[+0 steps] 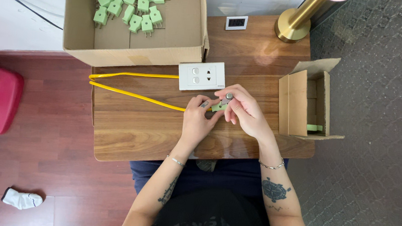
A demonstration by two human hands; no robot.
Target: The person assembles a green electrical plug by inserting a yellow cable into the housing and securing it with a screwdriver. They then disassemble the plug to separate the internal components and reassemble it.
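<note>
Head view: left hand [199, 120] pinches a green plug [218, 107] on the yellow cable's [135, 95] end, while right hand [244, 110] grips a small tool [227, 98] against it, above the wooden table [132, 136]. White socket plate [201, 75] lies just behind; cardboard box [177, 53] of green plugs [130, 9] further back

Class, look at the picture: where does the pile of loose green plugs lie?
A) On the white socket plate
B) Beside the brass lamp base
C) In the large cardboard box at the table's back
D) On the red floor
C: the green plugs lie clustered inside the large cardboard box.
</note>
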